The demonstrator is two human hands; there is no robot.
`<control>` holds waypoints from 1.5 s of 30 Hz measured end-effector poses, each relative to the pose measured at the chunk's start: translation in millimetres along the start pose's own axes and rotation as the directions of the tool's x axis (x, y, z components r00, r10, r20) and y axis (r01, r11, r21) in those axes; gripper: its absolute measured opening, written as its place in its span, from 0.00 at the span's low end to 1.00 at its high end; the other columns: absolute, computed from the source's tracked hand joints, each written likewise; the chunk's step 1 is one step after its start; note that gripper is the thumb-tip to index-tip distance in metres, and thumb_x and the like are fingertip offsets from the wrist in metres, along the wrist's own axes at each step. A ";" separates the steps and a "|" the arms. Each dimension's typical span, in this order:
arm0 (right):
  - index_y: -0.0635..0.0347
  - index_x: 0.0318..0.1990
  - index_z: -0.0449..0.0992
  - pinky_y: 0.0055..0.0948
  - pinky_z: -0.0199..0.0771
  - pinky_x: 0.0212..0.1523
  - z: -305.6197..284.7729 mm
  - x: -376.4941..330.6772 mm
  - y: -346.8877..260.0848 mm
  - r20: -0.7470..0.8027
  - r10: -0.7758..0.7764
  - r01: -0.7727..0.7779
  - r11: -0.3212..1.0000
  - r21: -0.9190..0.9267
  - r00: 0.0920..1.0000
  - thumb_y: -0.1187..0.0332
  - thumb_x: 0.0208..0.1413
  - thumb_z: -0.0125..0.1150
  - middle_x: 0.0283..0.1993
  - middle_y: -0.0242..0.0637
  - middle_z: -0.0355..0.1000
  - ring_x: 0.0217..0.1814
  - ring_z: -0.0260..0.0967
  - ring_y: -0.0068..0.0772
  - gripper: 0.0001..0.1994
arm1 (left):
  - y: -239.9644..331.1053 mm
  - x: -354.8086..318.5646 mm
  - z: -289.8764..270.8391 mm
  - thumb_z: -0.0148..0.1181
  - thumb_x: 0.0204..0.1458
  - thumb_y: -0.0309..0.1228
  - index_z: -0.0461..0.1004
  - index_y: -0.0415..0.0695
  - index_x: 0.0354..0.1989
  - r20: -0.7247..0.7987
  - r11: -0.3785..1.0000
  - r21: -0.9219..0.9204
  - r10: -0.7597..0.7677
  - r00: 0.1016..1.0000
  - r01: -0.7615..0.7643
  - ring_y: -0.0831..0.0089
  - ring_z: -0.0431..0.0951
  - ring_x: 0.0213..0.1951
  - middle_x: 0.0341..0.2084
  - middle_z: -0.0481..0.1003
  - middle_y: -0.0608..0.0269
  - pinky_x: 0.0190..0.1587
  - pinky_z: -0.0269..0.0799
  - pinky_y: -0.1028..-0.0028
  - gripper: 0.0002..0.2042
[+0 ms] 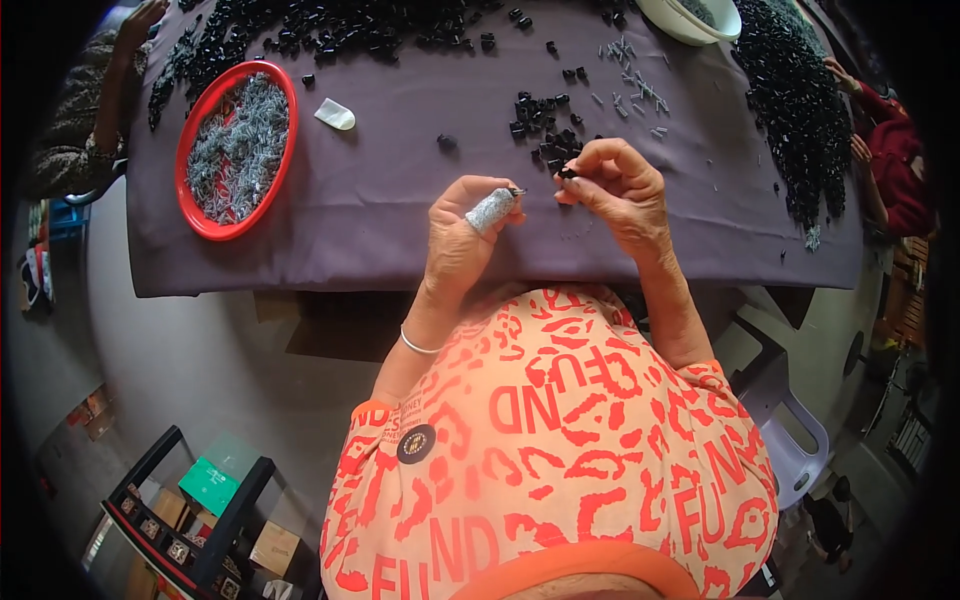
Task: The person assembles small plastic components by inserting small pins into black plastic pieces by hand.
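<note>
My left hand (455, 235) is closed over the near edge of the table, its thumb wrapped in a silvery-grey covering (490, 210). Thumb and fingertips pinch a small, thin dark piece (517, 191), too small to make out fully. To its right, my right hand (632, 197) pinches a small black plastic part (567, 173) between thumb and forefinger. The two hands are a short distance apart. Just beyond them lies a loose cluster of similar black plastic parts (545, 115). Small grey cylindrical pieces (640, 90) are scattered past that cluster.
A red basin (294, 115) of small grey pieces stands left, beside a white finger cot (335, 114). Black parts (795, 110) heap at right, near a white bowl (705, 38). Other people's arms reach in at both sides. A pale purple chair (800, 445) stands behind me.
</note>
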State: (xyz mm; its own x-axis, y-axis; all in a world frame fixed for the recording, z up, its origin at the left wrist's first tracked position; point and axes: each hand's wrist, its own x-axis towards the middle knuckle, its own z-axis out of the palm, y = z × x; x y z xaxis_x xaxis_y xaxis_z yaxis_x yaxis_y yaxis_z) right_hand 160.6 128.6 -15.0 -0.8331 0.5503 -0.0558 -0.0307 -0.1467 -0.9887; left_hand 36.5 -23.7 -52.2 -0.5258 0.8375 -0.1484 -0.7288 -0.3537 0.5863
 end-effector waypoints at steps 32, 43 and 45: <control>0.66 0.37 0.76 0.24 0.72 0.35 22.8 -36.0 -20.9 0.029 -0.449 0.402 0.766 -0.502 0.893 0.88 0.44 0.62 0.36 0.39 0.75 0.36 0.72 0.28 0.12 | 5.9 -19.1 41.5 0.59 0.52 0.20 0.74 0.36 0.39 -0.009 0.909 0.408 0.096 0.995 -0.084 0.75 0.76 0.34 0.35 0.77 0.58 0.41 0.72 0.76 0.07; 0.67 0.38 0.76 0.23 0.74 0.36 19.4 -40.1 -16.1 0.020 -0.432 0.395 0.805 -0.443 0.902 0.88 0.46 0.61 0.38 0.41 0.74 0.37 0.72 0.27 0.12 | 10.1 -30.3 52.0 0.60 0.52 0.22 0.75 0.36 0.41 -0.073 0.855 0.518 0.074 0.995 -0.026 0.78 0.77 0.34 0.33 0.78 0.61 0.40 0.73 0.79 0.08; 0.67 0.38 0.76 0.23 0.75 0.37 19.1 -40.7 -14.6 0.026 -0.430 0.398 0.810 -0.432 0.903 0.88 0.46 0.60 0.38 0.41 0.74 0.37 0.72 0.27 0.12 | 8.5 -32.9 54.7 0.60 0.52 0.22 0.75 0.36 0.41 -0.083 0.848 0.529 0.093 0.992 -0.036 0.79 0.77 0.34 0.33 0.78 0.61 0.40 0.73 0.80 0.08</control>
State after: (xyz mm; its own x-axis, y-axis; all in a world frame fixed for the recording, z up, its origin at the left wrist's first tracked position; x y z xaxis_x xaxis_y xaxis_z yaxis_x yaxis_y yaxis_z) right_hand 184.5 92.6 4.3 -0.7530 0.5386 0.3779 -0.1177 0.4549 -0.8827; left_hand 71.7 -31.5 1.3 -0.6262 0.7634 -0.1586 -0.3673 -0.1095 0.9236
